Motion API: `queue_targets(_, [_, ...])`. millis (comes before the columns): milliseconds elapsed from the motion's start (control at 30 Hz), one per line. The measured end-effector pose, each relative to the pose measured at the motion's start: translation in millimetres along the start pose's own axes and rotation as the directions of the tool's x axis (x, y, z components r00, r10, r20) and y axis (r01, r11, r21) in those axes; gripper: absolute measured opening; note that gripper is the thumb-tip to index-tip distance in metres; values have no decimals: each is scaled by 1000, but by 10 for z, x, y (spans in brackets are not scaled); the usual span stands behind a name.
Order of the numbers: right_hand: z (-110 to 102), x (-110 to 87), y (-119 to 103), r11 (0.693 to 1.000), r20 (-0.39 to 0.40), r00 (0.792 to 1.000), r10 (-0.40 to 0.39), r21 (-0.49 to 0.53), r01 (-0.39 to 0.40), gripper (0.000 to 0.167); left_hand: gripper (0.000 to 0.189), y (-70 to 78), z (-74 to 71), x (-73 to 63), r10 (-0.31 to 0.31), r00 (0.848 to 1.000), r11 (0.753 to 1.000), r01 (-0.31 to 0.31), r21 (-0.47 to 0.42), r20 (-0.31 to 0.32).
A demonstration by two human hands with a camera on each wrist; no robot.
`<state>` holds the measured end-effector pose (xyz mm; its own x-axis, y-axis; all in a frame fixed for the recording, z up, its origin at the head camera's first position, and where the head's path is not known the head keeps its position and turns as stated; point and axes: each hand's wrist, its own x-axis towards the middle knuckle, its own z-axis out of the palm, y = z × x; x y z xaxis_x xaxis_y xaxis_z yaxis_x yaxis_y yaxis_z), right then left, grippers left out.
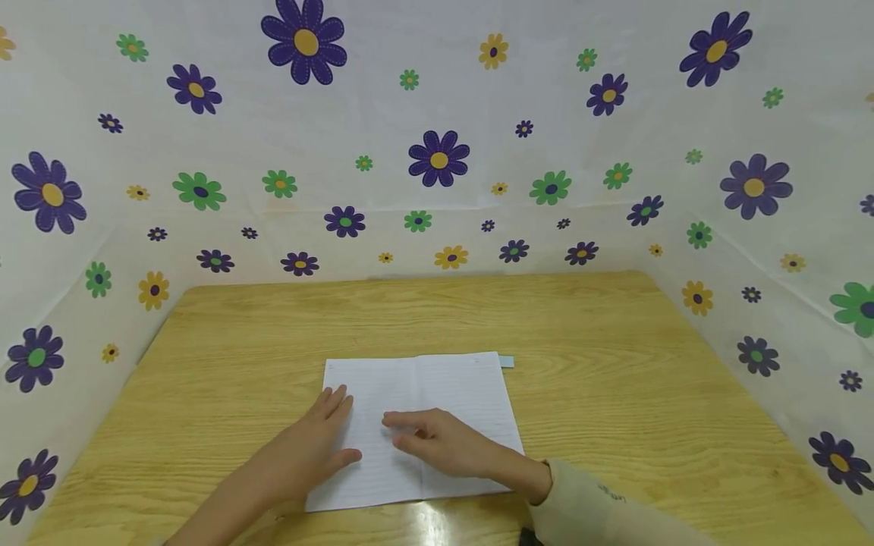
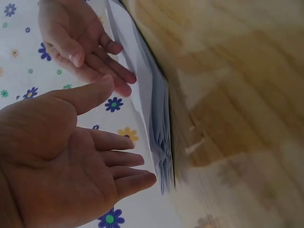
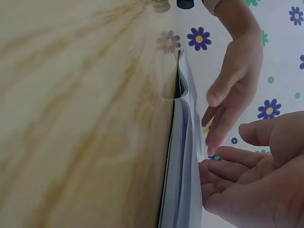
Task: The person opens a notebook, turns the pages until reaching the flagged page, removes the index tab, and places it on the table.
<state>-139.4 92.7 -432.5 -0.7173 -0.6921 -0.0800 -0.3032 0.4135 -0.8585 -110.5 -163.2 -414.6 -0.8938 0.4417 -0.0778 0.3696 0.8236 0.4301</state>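
Note:
An open notebook [image 1: 464, 387] with lined white pages lies flat on the wooden table, its fold running down the middle. My left hand [image 1: 317, 447] is over the left page, fingers extended toward the page's outer edge and thumb pointing right. Above the fold and left page is my right hand [image 1: 444, 444], its fingers pointing left and slightly bent, with nothing held. In the left wrist view, the fingertips of the left hand [image 2: 80, 161] come close to the notebook's page edges [image 2: 161, 137]. The right hand's fingertips [image 3: 204, 173] meet or nearly meet the paper in the right wrist view.
A pale blue tab [image 1: 507, 362] sticks out at the notebook's upper right corner. The wooden table [image 1: 614, 364] reaches back to a white flowered cloth [image 1: 382, 152] that hangs at the rear and both sides. A small dark object [image 1: 529, 537] shows at the front edge.

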Motion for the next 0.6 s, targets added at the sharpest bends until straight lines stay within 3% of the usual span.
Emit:
queue_targets(167, [-1,0,2,1000,23,1000,-9,2,9,43,82,36,70,81,24,997,1000,-25,12,71])
queue_targets(367, [-18,-17,3,1000,49,999,-21,-12,21,44,89,72,110,108,0,991,999,-7,52,134])
queue_targets(500, [-56,-64,18,991,59,997,-44,-120,51,46,94,80,107,104,-25,986,998,15,63,163])
queue_targets(600, [-107,-128,46,968,45,997,-66,-239,75,47,100,63,99,106,-44,984,996,30,82,172])
